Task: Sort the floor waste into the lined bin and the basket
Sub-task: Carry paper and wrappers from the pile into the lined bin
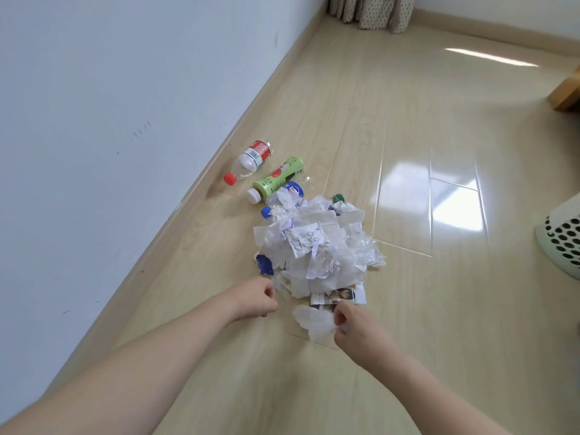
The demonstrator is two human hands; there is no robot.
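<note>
Nearest the camera, both bare forearms reach out over the pale wooden floor [408, 152]. The right hand [354, 328] has its grip clamped on a white tissue [314, 321], pinching the tissue's right edge between thumb and curled fingers; the tissue lies on the floor just left of that hand. The left hand [255, 299] hovers with its fingers curled in; whether its grip holds anything cannot be told.

Just beyond both hands lies the heap of floor waste [317, 246]: crumpled tissues, clear plastic film, a printed sachet [304, 241], a creased receipt [326, 262], and a torn picture page [340, 295] right past the right hand's fingers. A blue wrapper scrap [264, 265] sits just beyond the left hand.

Farther out, at the heap's far edge, a blue-capped bottle [290, 194] is partly buried, with a green cap [338, 198] poking out to its right. Past that lie a green bottle [277, 178] and a red-capped clear bottle [249, 161], side by side near the white wall [110, 105].

Well off to the right of the right hand, a perforated basket [561, 240] stands at the frame edge. Curtains [370, 11] hang at the far end.
</note>
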